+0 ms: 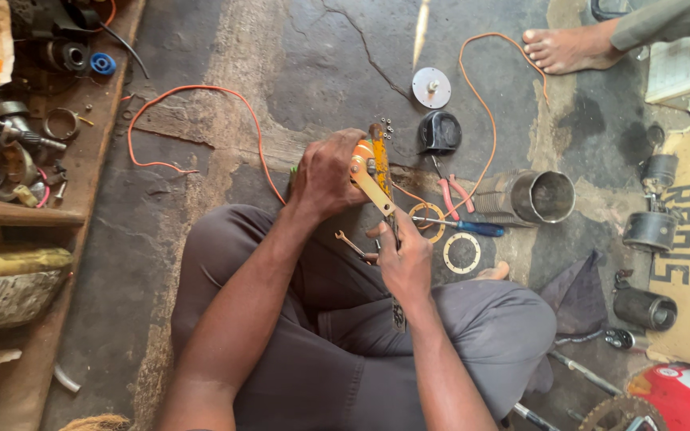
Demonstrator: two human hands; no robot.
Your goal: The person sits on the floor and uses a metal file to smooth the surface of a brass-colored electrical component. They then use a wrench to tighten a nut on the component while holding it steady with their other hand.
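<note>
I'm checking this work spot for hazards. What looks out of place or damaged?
The concrete floor is cracked near the top. An orange wire trails loose across it, and tiny screws lie scattered beside the left hand. Another person's bare foot rests close to the parts.

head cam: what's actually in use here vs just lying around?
In use:
- left hand and right hand, both gripping the orange-and-yellow tool

Lying about:
- blue-handled screwdriver
- red-handled pliers
- small spanner
- two flat ring gaskets
- finned metal cylinder
- orange wire
</note>
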